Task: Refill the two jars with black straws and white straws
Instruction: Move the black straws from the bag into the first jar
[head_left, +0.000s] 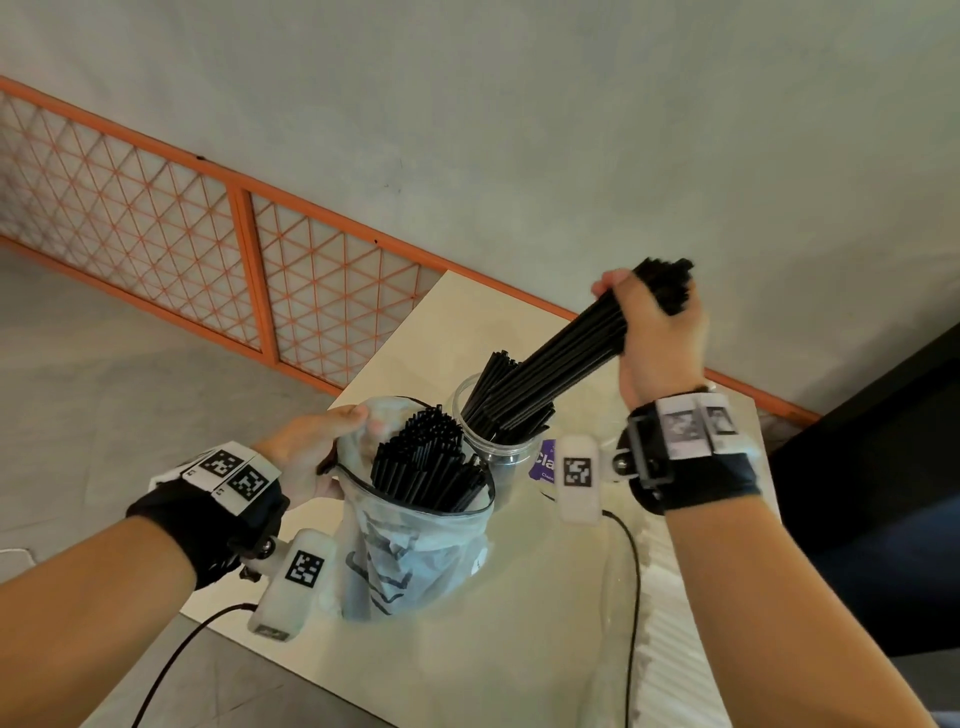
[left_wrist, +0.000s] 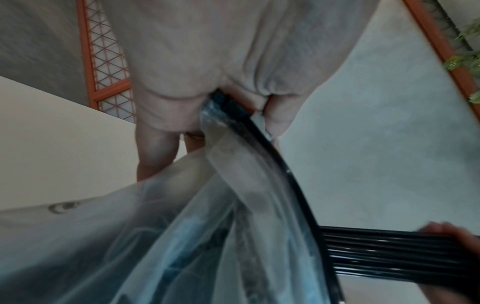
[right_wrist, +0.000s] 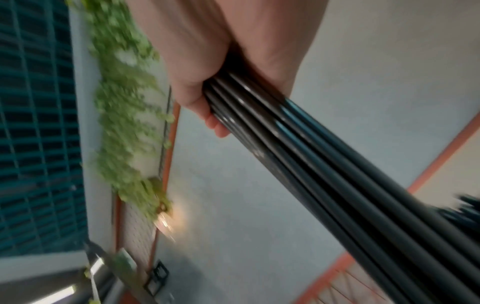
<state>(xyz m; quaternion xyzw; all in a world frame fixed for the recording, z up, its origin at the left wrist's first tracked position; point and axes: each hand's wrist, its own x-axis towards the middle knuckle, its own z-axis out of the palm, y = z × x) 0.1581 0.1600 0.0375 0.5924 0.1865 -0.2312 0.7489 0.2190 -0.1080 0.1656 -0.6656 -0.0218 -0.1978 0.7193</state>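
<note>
A clear plastic bag (head_left: 415, 561) full of black straws (head_left: 426, 457) stands on the white table (head_left: 519, 649). My left hand (head_left: 317, 436) pinches the bag's black-edged rim (left_wrist: 233, 115) and holds its mouth open. Behind it a clear jar (head_left: 493, 447) holds black straws leaning right. My right hand (head_left: 654, 338) grips a bundle of black straws (head_left: 571, 358) near their upper ends; the lower ends reach down into the jar. The wrist view shows the same bundle (right_wrist: 298, 154) running out of the right hand's fist (right_wrist: 207, 72). No white straws or second jar show.
A purple label (head_left: 543, 460) lies on the table right of the jar. An orange lattice fence (head_left: 208, 234) runs behind the table over grey floor. A dark surface (head_left: 883, 493) borders the table on the right. Cables trail from both wrist cameras.
</note>
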